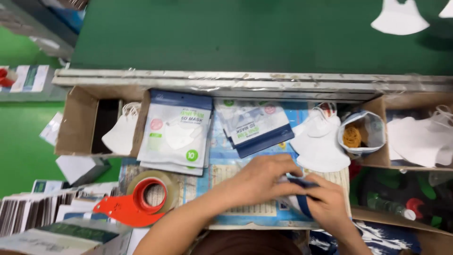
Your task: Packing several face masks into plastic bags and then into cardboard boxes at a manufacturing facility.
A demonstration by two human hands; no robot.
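Note:
My left hand point(257, 178) and my right hand point(329, 202) meet over a small work surface point(222, 172), both closed on a white and dark blue mask pouch point(298, 198) that they mostly hide. Just beyond the hands lies a pile of white face masks point(318, 139). A stack of white and blue mask pouches point(177, 133) sits at the back left of the surface, and a second stack point(257, 126) lies tilted beside it.
A red tape dispenser with a brown tape roll point(144, 198) lies left of my arm. Cardboard boxes with white masks stand at left point(78, 120) and right point(420, 134). A bag of rubber bands point(361, 134), a green conveyor belt point(245, 33) behind, and stacked cards point(33, 212) lower left.

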